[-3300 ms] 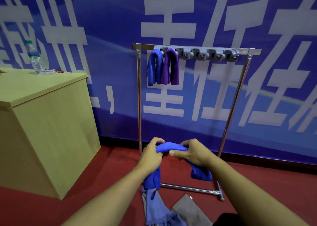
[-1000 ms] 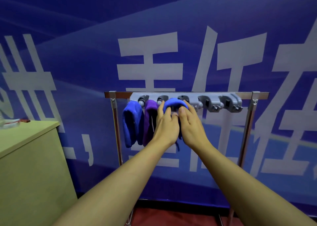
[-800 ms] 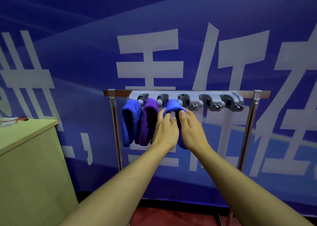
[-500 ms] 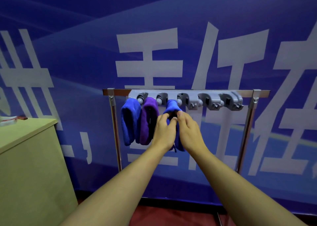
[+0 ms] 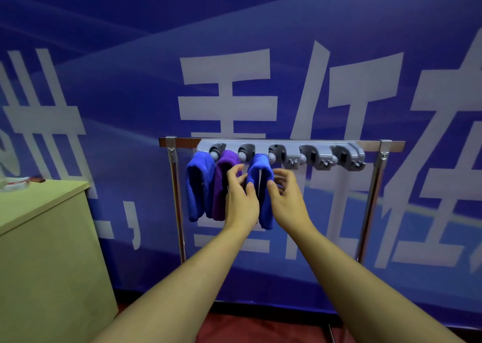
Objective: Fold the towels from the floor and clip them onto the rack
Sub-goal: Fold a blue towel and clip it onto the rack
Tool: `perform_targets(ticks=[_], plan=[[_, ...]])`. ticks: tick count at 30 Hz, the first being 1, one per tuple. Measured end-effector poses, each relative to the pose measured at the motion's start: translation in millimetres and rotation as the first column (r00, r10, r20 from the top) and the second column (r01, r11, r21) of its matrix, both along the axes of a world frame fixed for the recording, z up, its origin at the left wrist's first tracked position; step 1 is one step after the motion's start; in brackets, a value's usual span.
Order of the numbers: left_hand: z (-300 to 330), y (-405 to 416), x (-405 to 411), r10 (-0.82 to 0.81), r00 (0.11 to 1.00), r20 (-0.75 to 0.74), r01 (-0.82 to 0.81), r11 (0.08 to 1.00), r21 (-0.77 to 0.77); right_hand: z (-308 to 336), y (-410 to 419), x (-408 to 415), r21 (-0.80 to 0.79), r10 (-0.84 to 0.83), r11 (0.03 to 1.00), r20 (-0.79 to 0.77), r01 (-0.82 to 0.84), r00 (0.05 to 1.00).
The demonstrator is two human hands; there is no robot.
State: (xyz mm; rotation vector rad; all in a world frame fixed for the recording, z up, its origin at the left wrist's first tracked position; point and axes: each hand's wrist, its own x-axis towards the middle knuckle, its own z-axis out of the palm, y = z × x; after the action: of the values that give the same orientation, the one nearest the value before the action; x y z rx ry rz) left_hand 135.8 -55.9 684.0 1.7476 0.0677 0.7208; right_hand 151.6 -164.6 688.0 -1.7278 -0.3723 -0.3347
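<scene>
A chrome rack [image 5: 370, 212] carries a grey clip bar [image 5: 313, 155] along its top rail. Three folded towels hang from the bar's left clips: a blue towel [image 5: 198, 186], a purple towel [image 5: 224, 183] and a third blue towel [image 5: 258, 170]. My left hand [image 5: 240, 199] is at the left side of the third towel with fingers spread and loosely bent, the thumb against the cloth. My right hand [image 5: 284, 196] is at its right side, fingers loosely curled, thumb near the cloth. Neither hand grips the towel. The bar's right clips hold nothing.
A light wooden cabinet [image 5: 44, 251] stands at the left, with a small object [image 5: 36, 179] on its far edge. A blue banner with white characters covers the wall behind the rack. Red floor [image 5: 260, 327] shows at the bottom.
The third blue towel went from my hands up into the third clip. Both hands pressed it in, then loosened and drew back slightly; the towel hangs on its own.
</scene>
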Motion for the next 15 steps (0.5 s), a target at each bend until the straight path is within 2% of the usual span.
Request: perform_targets(ticks=[3, 6, 15], plan=[[0, 2, 1, -0.015, 0.999, -0.052, 0.017, 0.999, 0.047, 1, -2, -4, -0.034, 0.024, 0.999, -0.019, -0.024, 1.0], [0, 2, -10, -0.046, 0.994, -0.102, 0.047, 0.999, 0.014, 3, -8, -14, -0.05, 0.016, 0.999, -0.032, -0.018, 0.999], [3, 12, -89, -0.062, 0.99, -0.127, 0.063, 0.998, 0.006, 5, -18, -89, -0.05, -0.048, 0.998, -0.043, 0.046, 0.998]])
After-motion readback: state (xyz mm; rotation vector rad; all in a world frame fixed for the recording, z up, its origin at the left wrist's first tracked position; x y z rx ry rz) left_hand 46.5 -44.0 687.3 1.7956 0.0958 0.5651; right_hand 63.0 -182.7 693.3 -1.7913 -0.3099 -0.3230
